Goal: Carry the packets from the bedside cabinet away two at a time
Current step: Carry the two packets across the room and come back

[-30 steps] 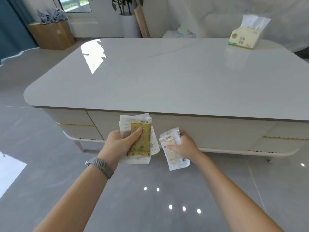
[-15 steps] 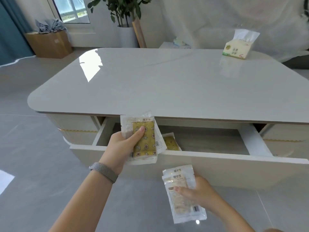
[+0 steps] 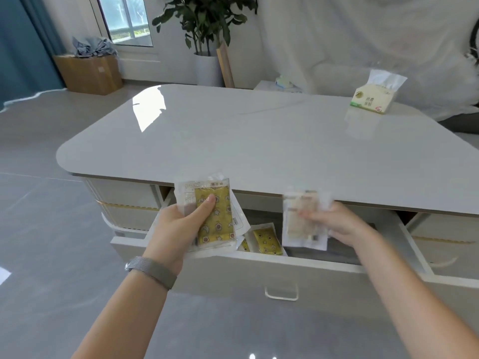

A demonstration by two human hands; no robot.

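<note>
My left hand [image 3: 178, 229] grasps a yellow patterned packet [image 3: 213, 216] in clear wrapping, thumb pressed across its front, with another wrapper showing behind it. I hold it upright above the left part of the open drawer [image 3: 259, 270]. My right hand [image 3: 334, 224] pinches a pale packet [image 3: 303, 218], blurred, over the middle of the same drawer. Down inside the drawer, between my two hands, lie more yellow packets [image 3: 267, 240], flat against the front wall. The drawer is pulled out from under the glossy white counter [image 3: 246, 141]. A tissue pack [image 3: 373, 99] stands on the counter's far right corner. A grey band [image 3: 153, 270] sits on my left wrist. Beyond the counter stand a potted plant [image 3: 204, 24] and a cardboard box [image 3: 88, 73].
</note>
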